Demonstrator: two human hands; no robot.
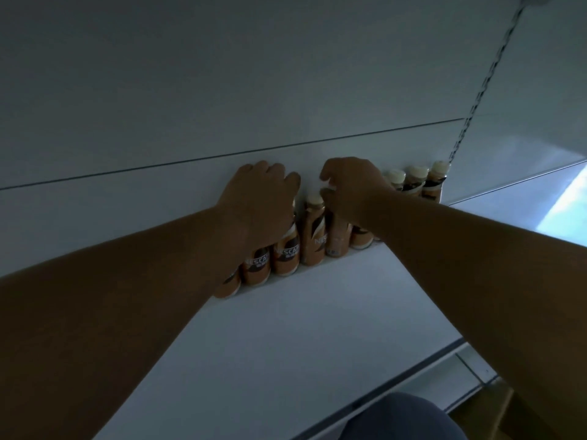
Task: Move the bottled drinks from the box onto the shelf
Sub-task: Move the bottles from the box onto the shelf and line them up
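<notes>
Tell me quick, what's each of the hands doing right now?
Left hand: lies on top of the bottles at the left end of the row; grip cannot be told.
Right hand: fingers curled round the cap of a bottle in the row.

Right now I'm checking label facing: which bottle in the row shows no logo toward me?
The bottle under the right hand: it shows plain small print, while the neighbours on its left show Nescafé lettering.

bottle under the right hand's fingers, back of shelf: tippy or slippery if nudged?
Probably tippy: the bottle is tall and narrow on the flat shelf, and the right hand grips it near the cap. A neighbour bottle close on its left may limit sideways tipping. The smooth label wrap looks somewhat slippery; weight cannot be judged.
</notes>
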